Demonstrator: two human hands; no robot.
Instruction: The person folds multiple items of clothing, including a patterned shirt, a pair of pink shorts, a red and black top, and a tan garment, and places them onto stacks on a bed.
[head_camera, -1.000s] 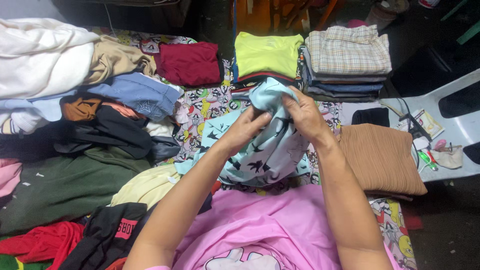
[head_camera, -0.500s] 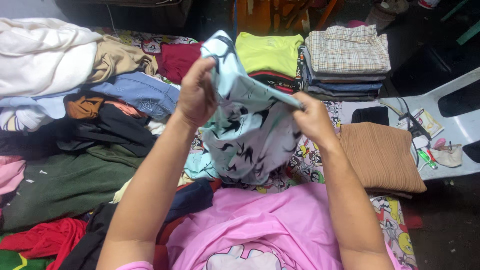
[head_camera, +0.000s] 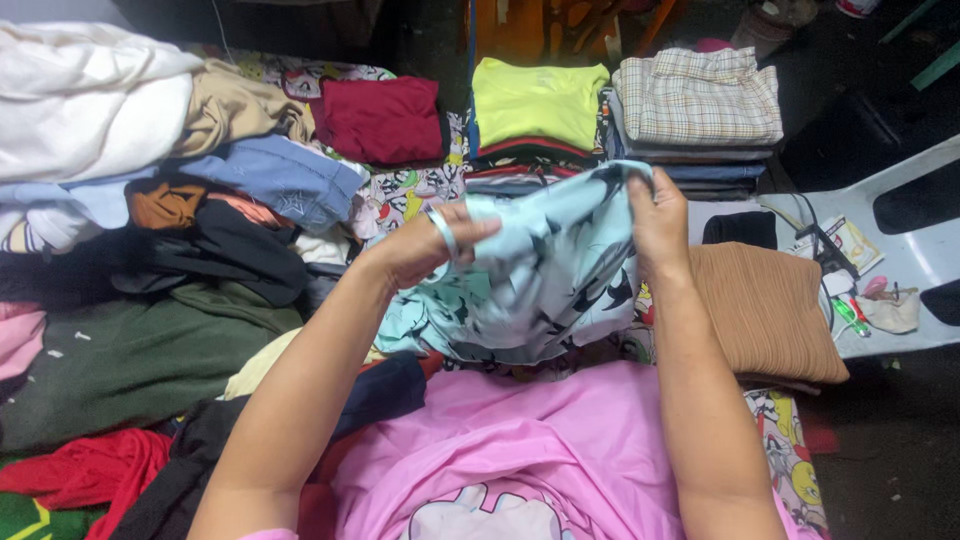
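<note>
Head view: pale blue garment (head_camera: 540, 280) stretched left-right.

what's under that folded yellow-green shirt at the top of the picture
The folded yellow-green shirt tops a stack of folded clothes: red and dark edges show beneath. The held-up light blue patterned garment covers the stack's base.

A dark floor (head_camera: 900, 440) lies at right, a pale plastic chair (head_camera: 920, 250) standing on it.

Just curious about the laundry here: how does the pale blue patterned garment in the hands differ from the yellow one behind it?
The pale blue garment is held up, rumpled, by the left hand and right hand; the yellow garment lies folded flat atop a stack. The blue one bears dark prints; the yellow one is plain. Both are cloth.
</note>
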